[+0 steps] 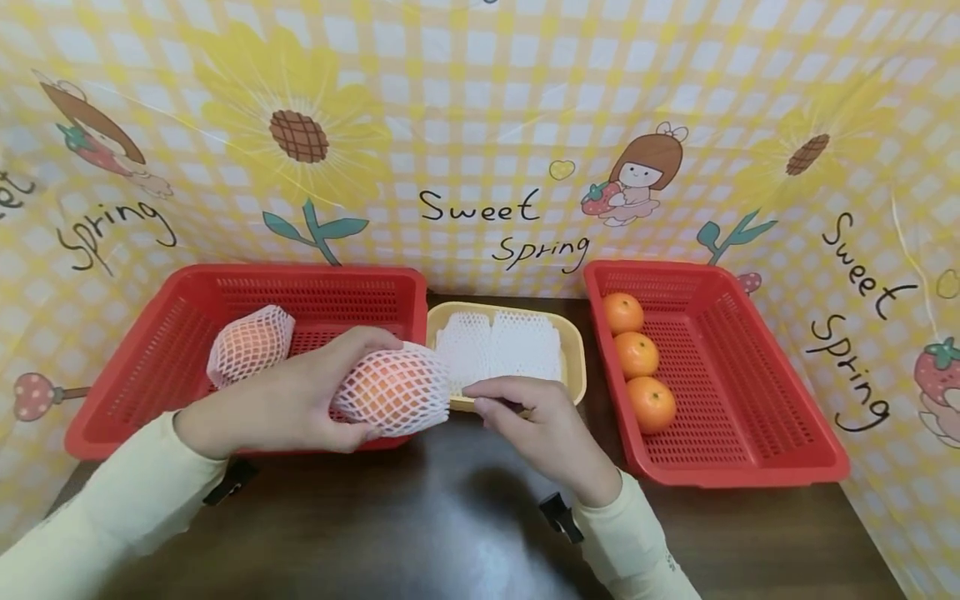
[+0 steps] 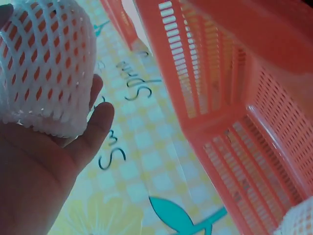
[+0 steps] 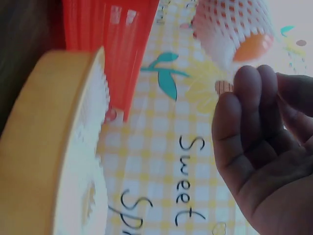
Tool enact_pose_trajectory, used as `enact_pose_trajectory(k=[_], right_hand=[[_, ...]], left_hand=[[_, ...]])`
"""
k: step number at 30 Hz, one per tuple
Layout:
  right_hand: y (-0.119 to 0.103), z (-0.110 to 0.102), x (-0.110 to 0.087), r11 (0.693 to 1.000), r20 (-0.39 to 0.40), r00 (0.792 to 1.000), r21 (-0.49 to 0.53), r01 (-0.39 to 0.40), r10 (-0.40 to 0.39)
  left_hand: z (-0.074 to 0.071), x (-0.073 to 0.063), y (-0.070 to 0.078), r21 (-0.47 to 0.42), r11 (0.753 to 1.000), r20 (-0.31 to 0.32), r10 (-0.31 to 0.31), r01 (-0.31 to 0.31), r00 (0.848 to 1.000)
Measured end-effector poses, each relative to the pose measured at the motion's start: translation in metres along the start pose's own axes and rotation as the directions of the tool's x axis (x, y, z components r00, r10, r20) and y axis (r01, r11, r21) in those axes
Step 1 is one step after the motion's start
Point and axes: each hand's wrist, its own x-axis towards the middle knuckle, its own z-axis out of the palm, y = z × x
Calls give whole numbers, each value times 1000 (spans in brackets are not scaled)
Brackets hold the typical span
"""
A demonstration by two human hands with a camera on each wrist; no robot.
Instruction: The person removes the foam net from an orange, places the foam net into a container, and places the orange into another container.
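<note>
My left hand (image 1: 296, 396) grips an orange in a white foam net sleeve (image 1: 393, 390) over the front rim of the left red basket (image 1: 375, 287). In the left wrist view, fingers and thumb curve round the netted orange (image 2: 49, 63). My right hand (image 1: 543, 429) is just right of it, fingers loosely bent and holding nothing. The right wrist view shows its fingertips close to the sleeve's end, where bare orange peel (image 3: 254, 47) shows through the opening. Behind the right hand sits a yellow tray (image 1: 573, 354) with white foam net sleeves (image 1: 525, 346).
Another netted orange (image 1: 251, 342) lies in the left basket. The right red basket (image 1: 750, 400) holds three bare oranges (image 1: 637, 356) along its left wall. Dark wooden table (image 1: 420, 533) extends in front, and a checked yellow cloth (image 1: 465, 100) rises behind the containers.
</note>
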Motion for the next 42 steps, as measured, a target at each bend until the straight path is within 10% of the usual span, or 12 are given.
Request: enact_pose_trajectory(k=[8, 18, 29, 34, 42], right_hand=[[-7, 10, -3, 1000, 38, 999, -14, -22, 23], [-20, 10, -9, 979, 45, 997, -193, 66, -59], [-17, 3, -6, 999, 57, 998, -40, -36, 38], [-13, 0, -6, 998, -15, 998, -9, 59, -60], [-9, 2, 0, 826, -172, 835, -346, 446, -523]], left_hand=[[12, 11, 4, -61, 985, -61, 158, -162, 986], [16, 17, 4, -58, 974, -120, 209, -217, 971], [26, 15, 12, -150, 959, -74, 231, -239, 970], [30, 15, 14, -131, 955, -102, 252, -264, 962], [41, 23, 15, -44, 942, -114, 327, -334, 938]])
